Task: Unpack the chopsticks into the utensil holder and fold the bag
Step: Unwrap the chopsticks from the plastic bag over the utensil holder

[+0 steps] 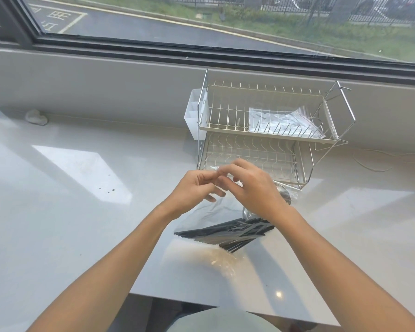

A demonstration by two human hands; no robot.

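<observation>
1. the left hand point(194, 188) and the right hand point(254, 188) meet above the tabletop point(70, 212), fingertips together, both pinching the top edge of a clear plastic bag point(216, 214).
2. the left hand's thumb and forefinger nip the film; its other fingers are loosely curled below.
3. the right hand's fingers curl down over the same edge, its back turned up toward the camera.
4. the bag hangs from the pinch and slopes down toward the person, its lower end resting on the tabletop.
5. the chopsticks point(225, 233) are dark and lie bunched inside the low end of the bag, fanned out with their tips pointing left.
6. a shiny metal object, partly hidden behind the right wrist, sits just beside the bag; what it is cannot be told.
7. beyond the hands stands a two-tier wire dish rack point(268, 130), with a sheet in a clear sleeve point(280, 121) lying in the upper tier.
8. the white utensil holder point(195, 116) hangs on the rack's left end; nothing shows above its rim.
9. behind the rack runs a grey sill under a window point(201, 25) that looks onto a road and grass.
</observation>
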